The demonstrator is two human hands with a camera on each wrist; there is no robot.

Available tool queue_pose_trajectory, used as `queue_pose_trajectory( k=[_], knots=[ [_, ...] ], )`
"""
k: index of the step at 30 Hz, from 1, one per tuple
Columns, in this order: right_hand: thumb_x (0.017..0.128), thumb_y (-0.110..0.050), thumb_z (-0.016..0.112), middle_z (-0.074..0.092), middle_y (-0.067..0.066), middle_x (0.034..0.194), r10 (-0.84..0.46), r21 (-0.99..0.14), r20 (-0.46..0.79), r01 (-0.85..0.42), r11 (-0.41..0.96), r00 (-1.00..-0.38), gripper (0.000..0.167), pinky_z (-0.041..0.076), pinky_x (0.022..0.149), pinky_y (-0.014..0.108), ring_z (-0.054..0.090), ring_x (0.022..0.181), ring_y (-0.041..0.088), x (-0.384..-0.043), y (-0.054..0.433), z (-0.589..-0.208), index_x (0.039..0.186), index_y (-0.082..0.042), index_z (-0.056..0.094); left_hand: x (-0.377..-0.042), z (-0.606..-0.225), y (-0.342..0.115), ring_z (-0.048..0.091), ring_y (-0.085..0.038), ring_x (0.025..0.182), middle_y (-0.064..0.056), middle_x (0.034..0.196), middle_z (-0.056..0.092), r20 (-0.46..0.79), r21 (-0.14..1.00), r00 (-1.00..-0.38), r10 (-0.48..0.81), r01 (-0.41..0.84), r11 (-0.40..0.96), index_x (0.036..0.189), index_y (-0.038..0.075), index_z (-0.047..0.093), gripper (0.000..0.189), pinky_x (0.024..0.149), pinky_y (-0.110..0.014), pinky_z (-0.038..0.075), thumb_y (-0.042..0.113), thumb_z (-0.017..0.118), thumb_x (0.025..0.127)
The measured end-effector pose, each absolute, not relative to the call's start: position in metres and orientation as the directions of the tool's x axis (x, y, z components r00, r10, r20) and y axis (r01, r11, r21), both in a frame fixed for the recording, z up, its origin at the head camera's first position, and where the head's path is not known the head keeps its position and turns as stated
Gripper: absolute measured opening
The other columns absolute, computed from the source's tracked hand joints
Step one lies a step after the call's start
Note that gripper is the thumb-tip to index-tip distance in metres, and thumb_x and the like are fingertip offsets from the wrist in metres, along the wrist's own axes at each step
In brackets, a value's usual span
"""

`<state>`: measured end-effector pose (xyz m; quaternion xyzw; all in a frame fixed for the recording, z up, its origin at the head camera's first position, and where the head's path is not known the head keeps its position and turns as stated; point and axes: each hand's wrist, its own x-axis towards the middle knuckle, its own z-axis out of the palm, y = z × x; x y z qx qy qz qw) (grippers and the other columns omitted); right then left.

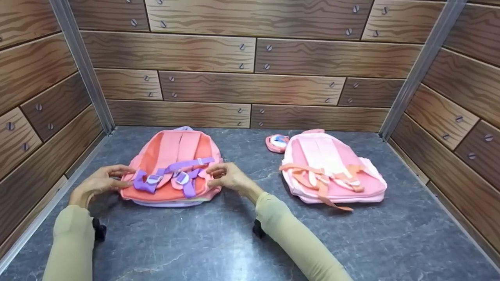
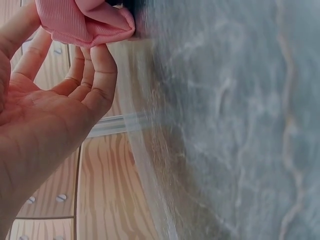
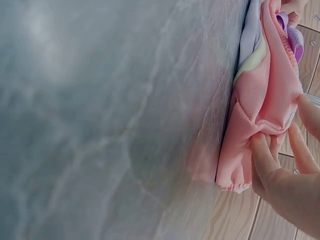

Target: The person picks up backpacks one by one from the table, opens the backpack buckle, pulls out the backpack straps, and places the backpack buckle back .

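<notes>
A coral-pink backpack [image 1: 166, 148] lies on the left of the grey tabletop, its shoulder straps facing up. Purple webbing straps [image 1: 189, 164] with pale buckles cross its lower half. At its left lower side my left hand [image 1: 102, 180] grips the edge; in the left wrist view, fingertips meet a fold of pink fabric [image 2: 85, 22]. On the opposite side my right hand [image 1: 230, 177] pinches the backpack's side, and in the right wrist view thumb and fingers [image 3: 265, 155] press into the pink cloth [image 3: 252, 100]. The backpack's underside is hidden, apart from a lilac edge.
To the right lies a second, paler pink backpack [image 1: 312, 148] with orange straps [image 1: 324, 187]. A small round pink pouch [image 1: 276, 143] with a blue-and-white picture sits beside its top left. Wood-patterned walls [image 1: 250, 86] enclose the grey tabletop [image 1: 250, 234] at the back and sides.
</notes>
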<state>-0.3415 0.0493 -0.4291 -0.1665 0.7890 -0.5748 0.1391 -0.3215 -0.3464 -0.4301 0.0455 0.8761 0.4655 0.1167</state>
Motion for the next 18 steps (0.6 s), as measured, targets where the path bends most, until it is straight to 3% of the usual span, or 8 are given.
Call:
queue_pose_trajectory(
  k=[6, 11, 15, 18],
  knots=[
    [0.077, -0.002, 0.079, 0.066, 0.019, 0.115, -0.432, -0.951, -0.011, -0.124, 0.283, -0.902, 0.041, 0.053, 0.089, 0.030, 0.061, 0.104, 0.022, -0.343, 0.052, -0.430, 0.116, -0.001, 0.068, -0.324, -0.429, -0.346, 0.055, -0.016, 0.094, -0.024, 0.137, 0.045, -0.154, 0.843, -0.973, 0.170, -0.039, 0.537, 0.138, 0.004, 0.051, 0.066, 0.077, -0.029, 0.053, 0.033, 0.077, 0.084],
    [0.079, -0.002, 0.076, 0.067, 0.019, 0.113, -0.418, -0.958, 0.003, -0.123, 0.260, -0.908, 0.039, 0.054, 0.085, 0.028, 0.062, 0.100, 0.020, -0.346, 0.058, -0.431, 0.117, 0.001, 0.067, -0.325, -0.429, -0.346, 0.054, -0.012, 0.092, -0.028, 0.134, 0.049, -0.046, 0.836, -0.989, 0.143, 0.040, 0.547, 0.134, -0.002, 0.052, 0.056, 0.073, -0.030, 0.054, 0.024, 0.072, 0.089],
    [0.082, -0.001, 0.073, 0.069, 0.018, 0.112, -0.410, -0.967, 0.047, -0.144, 0.209, -0.911, 0.037, 0.055, 0.085, 0.030, 0.063, 0.097, 0.016, -0.348, 0.069, -0.429, 0.119, 0.003, 0.066, -0.326, -0.425, -0.338, 0.055, -0.008, 0.093, -0.026, 0.129, 0.056, 0.049, 0.826, -0.995, 0.082, 0.087, 0.557, 0.131, -0.004, 0.055, 0.049, 0.079, -0.029, 0.051, 0.023, 0.067, 0.093],
    [0.085, -0.001, 0.071, 0.068, 0.019, 0.110, -0.424, -0.978, 0.064, -0.142, 0.154, -0.903, 0.036, 0.055, 0.090, 0.039, 0.063, 0.095, 0.014, -0.349, 0.079, -0.426, 0.120, 0.006, 0.064, -0.327, -0.418, -0.326, 0.054, -0.009, 0.096, -0.020, 0.124, 0.060, 0.076, 0.822, -0.997, 0.026, 0.078, 0.565, 0.129, -0.001, 0.057, 0.048, 0.083, -0.027, 0.048, 0.032, 0.064, 0.095]
  ],
)
